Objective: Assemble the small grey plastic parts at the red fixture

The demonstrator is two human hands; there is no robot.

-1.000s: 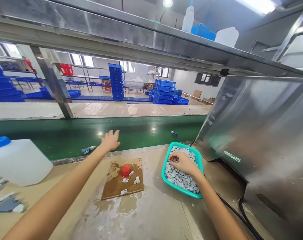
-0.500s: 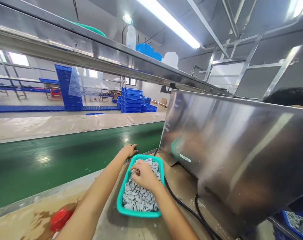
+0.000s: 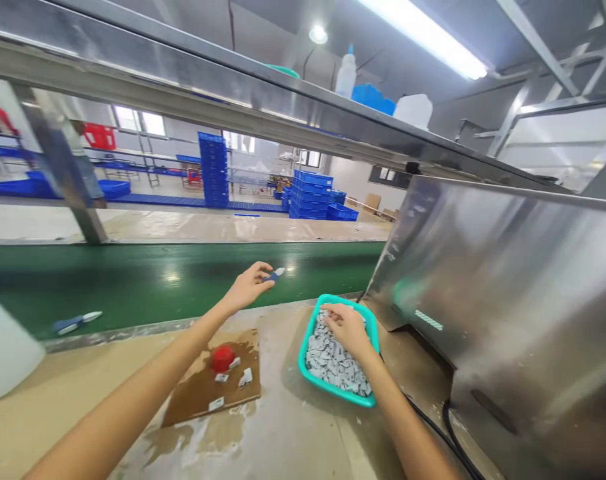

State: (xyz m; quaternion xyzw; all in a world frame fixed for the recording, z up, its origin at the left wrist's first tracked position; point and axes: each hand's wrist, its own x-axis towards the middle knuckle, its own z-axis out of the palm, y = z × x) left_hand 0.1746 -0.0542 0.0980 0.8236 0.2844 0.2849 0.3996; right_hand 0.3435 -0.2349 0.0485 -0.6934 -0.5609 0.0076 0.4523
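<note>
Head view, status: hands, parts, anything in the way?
Left hand holds blue-and-white piece over green belt. Right hand over teal basket of grey pieces, grip unclear. No obstruction visible.

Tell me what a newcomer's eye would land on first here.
Probably the bright turquoise basket of small grey pieces, right of centre, with the right hand over it. Next, the left hand, gripping a blue-and-white piece above the green belt, near mid-picture. Then the red object on the wet brown board, left of the basket.
</note>
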